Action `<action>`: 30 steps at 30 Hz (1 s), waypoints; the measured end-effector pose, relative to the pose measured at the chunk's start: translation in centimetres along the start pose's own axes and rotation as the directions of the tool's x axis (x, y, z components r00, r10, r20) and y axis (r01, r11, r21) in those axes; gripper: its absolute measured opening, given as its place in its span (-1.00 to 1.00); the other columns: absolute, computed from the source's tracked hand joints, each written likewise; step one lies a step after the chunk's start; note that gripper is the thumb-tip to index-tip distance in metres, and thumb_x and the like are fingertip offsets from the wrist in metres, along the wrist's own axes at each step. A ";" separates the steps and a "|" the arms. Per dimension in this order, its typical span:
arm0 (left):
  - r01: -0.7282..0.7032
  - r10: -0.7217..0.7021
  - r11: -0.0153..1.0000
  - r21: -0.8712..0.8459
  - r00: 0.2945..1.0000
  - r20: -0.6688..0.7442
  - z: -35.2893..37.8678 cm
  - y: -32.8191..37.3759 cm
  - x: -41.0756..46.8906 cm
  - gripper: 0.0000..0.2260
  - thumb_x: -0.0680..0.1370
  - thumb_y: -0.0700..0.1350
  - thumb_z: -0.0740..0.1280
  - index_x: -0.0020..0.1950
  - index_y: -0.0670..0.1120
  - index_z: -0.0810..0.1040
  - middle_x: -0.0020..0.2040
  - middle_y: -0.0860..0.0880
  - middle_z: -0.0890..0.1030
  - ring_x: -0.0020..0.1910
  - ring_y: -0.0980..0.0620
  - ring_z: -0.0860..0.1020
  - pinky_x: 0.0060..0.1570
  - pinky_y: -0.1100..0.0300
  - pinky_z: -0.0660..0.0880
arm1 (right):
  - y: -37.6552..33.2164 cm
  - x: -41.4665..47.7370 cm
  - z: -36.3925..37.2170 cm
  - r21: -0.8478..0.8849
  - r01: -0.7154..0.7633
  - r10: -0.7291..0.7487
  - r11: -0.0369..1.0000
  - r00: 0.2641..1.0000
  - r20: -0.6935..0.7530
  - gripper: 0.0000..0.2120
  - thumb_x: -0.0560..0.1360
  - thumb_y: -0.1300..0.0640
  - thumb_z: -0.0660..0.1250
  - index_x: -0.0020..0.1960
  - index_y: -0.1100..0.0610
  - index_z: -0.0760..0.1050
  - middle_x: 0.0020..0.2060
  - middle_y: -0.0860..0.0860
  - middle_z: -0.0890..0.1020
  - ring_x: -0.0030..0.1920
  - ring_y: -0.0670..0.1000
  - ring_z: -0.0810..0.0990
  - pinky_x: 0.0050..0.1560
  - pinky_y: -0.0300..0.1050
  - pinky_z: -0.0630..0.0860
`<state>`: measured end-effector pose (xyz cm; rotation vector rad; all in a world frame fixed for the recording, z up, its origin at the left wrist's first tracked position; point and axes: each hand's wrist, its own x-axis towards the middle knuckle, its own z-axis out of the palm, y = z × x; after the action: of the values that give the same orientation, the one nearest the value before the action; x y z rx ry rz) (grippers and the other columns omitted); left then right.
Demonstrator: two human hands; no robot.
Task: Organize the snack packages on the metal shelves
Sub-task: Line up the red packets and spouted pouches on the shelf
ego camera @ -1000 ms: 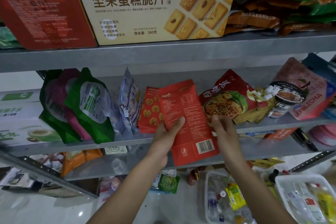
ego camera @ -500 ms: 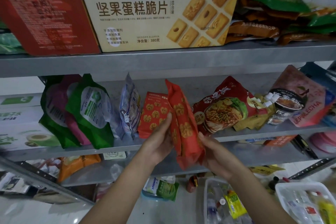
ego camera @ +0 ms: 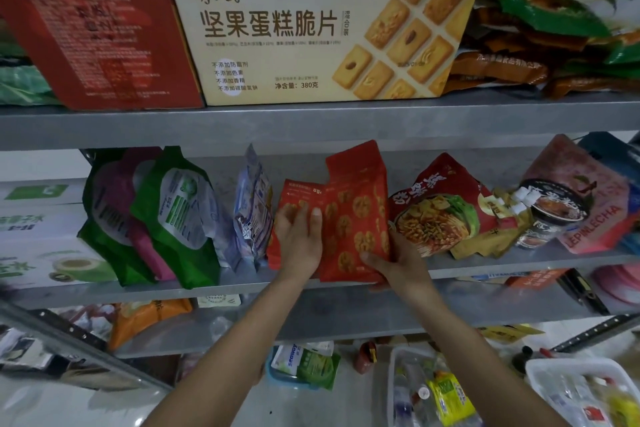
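Because the right hand wraps the lower right corner of the tall red cookie-print pouch, only its thumb shows, the fingers hidden behind. The left hand lies flat, fingers straight, on the pouch's left edge, covering part of a smaller red pouch. The tall pouch stands at the front lip of the grey metal shelf; a red noodle bag crowds its right side.

Forearms raised; left hand flat, fingers straight; right hand grips red pack corner.
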<state>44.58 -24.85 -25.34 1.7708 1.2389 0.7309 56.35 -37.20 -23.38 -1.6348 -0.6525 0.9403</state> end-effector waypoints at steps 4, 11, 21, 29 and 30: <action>-0.184 0.093 0.772 0.609 0.980 0.178 -0.5 -5.0 1.2 -0.46 0.67 0.13 -0.06 0.59 -0.11 0.08 0.59 -0.20 -0.16 0.58 -0.16 -0.14 0.52 -0.01 -0.10 | 0.6 3.3 0.4 -0.072 -0.078 0.075 0.994 0.996 -0.038 -0.70 0.54 0.15 0.37 0.21 0.02 0.37 0.02 -0.05 0.54 0.04 0.06 0.59 -0.12 0.15 0.65; -0.354 0.183 0.408 0.842 0.935 0.305 0.1 -8.3 0.2 -0.11 0.48 0.31 0.28 0.59 -0.18 0.02 0.53 -0.39 0.04 0.53 -0.33 0.09 0.47 -0.10 -0.06 | 1.3 5.8 1.2 -0.231 -0.280 0.263 0.932 0.960 -0.099 -0.53 0.57 0.10 0.33 0.42 0.19 0.34 0.29 0.19 0.48 0.21 0.26 0.52 -0.19 0.04 0.62; -0.377 0.123 0.302 0.875 0.926 0.357 0.8 -7.8 -1.7 -0.50 0.67 -0.17 0.07 0.57 -0.27 0.00 0.44 -0.51 0.17 0.44 -0.41 0.25 0.42 -0.18 0.21 | 2.0 6.0 -0.6 -0.327 -0.188 0.155 0.926 0.980 -0.122 -0.46 0.55 0.07 0.34 0.48 0.12 0.29 0.04 0.07 0.53 -0.24 0.09 0.60 -0.48 -0.20 0.57; -0.389 0.147 0.325 0.862 0.921 0.361 -1.0 -7.4 -1.4 -0.36 0.53 -0.25 0.36 0.50 -0.34 0.12 0.29 -0.52 0.40 0.24 -0.36 0.53 0.07 -0.11 0.57 | 2.8 5.8 -1.1 -0.256 -0.171 0.145 0.951 0.982 -0.118 -0.47 0.54 0.09 0.36 0.48 0.09 0.32 0.01 0.05 0.57 -0.20 -0.01 0.58 -0.36 -0.15 0.61; -0.389 0.134 0.287 0.876 0.921 0.365 -1.2 -7.4 -1.3 -0.31 0.43 -0.27 0.46 0.46 -0.35 0.22 0.21 -0.49 0.48 0.13 -0.32 0.60 -0.07 -0.08 0.61 | 2.9 5.8 -1.1 -0.260 -0.167 0.140 0.951 0.983 -0.117 -0.48 0.55 0.09 0.36 0.47 0.10 0.33 0.01 0.06 0.57 -0.21 -0.01 0.58 -0.34 -0.13 0.62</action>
<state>39.76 -24.51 -31.26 2.9984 1.3033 -0.2027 60.18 -33.86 -27.44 -1.9839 -0.6126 0.9063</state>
